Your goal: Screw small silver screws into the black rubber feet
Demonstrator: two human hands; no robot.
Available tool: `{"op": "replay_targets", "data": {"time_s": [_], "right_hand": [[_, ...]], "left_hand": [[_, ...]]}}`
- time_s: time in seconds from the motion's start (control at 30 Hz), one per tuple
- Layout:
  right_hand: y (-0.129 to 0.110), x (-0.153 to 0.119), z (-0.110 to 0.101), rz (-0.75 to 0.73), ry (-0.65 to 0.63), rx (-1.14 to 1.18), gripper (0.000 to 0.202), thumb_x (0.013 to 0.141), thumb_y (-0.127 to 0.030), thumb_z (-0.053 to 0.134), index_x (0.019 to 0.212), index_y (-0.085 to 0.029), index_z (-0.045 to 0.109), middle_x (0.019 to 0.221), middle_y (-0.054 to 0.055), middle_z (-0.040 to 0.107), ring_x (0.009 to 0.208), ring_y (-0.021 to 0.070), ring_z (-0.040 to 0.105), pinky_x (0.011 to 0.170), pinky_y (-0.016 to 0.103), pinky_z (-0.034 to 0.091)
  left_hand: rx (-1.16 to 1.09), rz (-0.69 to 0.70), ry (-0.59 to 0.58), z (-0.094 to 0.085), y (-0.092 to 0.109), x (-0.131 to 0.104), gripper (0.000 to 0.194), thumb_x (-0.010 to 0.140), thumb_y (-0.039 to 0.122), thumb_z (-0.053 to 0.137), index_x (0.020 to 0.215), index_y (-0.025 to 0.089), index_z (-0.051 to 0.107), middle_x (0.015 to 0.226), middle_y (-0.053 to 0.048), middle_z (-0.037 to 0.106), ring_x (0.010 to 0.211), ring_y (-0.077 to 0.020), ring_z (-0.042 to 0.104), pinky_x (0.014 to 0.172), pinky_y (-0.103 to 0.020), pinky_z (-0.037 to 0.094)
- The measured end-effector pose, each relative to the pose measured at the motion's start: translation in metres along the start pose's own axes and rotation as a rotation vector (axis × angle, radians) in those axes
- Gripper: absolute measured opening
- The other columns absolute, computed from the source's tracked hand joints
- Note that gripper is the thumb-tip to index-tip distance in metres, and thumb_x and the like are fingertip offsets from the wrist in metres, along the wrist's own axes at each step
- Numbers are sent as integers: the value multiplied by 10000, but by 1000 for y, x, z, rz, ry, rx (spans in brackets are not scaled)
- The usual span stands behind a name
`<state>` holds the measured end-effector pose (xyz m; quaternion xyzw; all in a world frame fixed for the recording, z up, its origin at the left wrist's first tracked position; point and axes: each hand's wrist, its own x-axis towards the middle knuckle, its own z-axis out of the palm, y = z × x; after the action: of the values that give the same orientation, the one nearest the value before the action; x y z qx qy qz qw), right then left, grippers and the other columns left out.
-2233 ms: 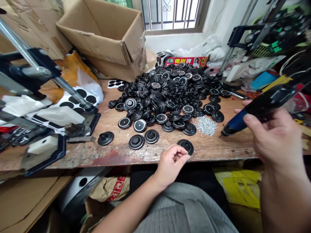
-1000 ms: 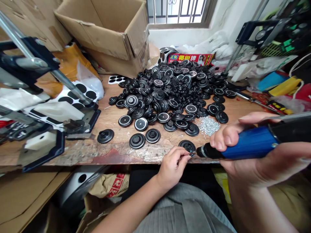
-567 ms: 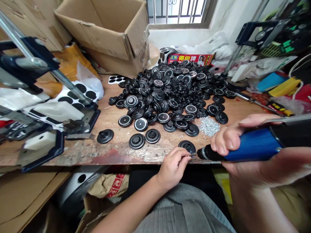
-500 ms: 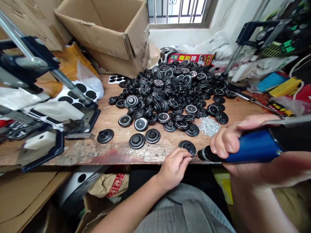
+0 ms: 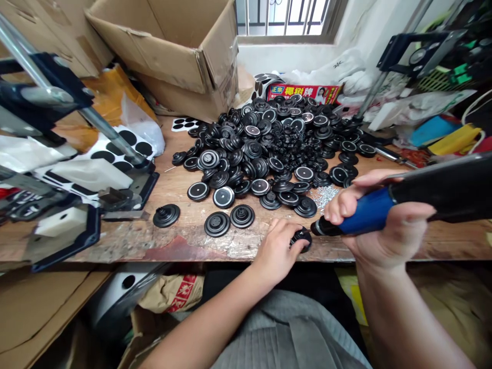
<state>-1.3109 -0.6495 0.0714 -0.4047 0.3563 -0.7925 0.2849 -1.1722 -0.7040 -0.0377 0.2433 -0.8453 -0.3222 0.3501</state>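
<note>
One black disc (image 5: 306, 241) sits near the front edge of the tabletop (image 5: 188, 223); our left hand (image 5: 277, 250) is on it, fingers bent in close and holding its side; our right hand (image 5: 378, 230) has its fingers wrapped round a blue and black power driver (image 5: 367, 211) — the nose points left at the disc, right up close, but we cannot tell if it touches; a heap of tiny silver screws (image 5: 325, 196) lies just past the driver, partly hidden; two other discs (image 5: 229, 220) lie side by side to the left, and a lone disc (image 5: 166, 215) is farther off; behind them is a big pile of black discs (image 5: 251, 149) — with a brown cardboard box (image 5: 169, 56) standing at its back left.
</note>
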Motion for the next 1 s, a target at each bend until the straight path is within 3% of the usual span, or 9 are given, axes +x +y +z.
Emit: {"op": "replay_targets", "data": {"time_s": [0.5, 0.7, 0.87, 1.0], "right_hand": [[12, 6, 2, 22, -115, 1, 473, 729, -604, 771, 951, -215, 621, 609, -22, 577, 482, 148, 537, 457, 298, 435], [16, 8, 8, 0, -163, -69, 327, 788, -484, 768, 944, -230, 634, 619, -20, 559, 499, 146, 547, 460, 301, 451], [20, 10, 11, 24, -144, -159, 322, 759, -498, 784, 899, -251, 630, 672, -8, 559, 514, 149, 543, 456, 317, 462], [24, 10, 8, 21, -208, -168, 330, 775, -498, 770, 950, -251, 639, 694, 0, 567, 535, 157, 544, 461, 322, 454]], "left_hand": [[-63, -17, 10, 4, -5, 1, 212, 872, 241, 709, 1067, 168, 672, 1027, -75, 681, 1036, -225, 582, 931, -359, 485], [-73, -29, -14, 1, -3, 2, 216, 894, 241, 680, 1093, 162, 659, 1054, -78, 673, 1051, -223, 566, 958, -365, 474], [-76, -74, -33, 0, -1, 2, 225, 888, 230, 686, 1104, 173, 656, 1051, -63, 661, 1043, -219, 553, 936, -353, 472], [-71, -62, -28, -1, 0, 2, 203, 908, 234, 658, 1094, 153, 656, 1034, -73, 659, 1040, -222, 552, 928, -355, 470]]}}
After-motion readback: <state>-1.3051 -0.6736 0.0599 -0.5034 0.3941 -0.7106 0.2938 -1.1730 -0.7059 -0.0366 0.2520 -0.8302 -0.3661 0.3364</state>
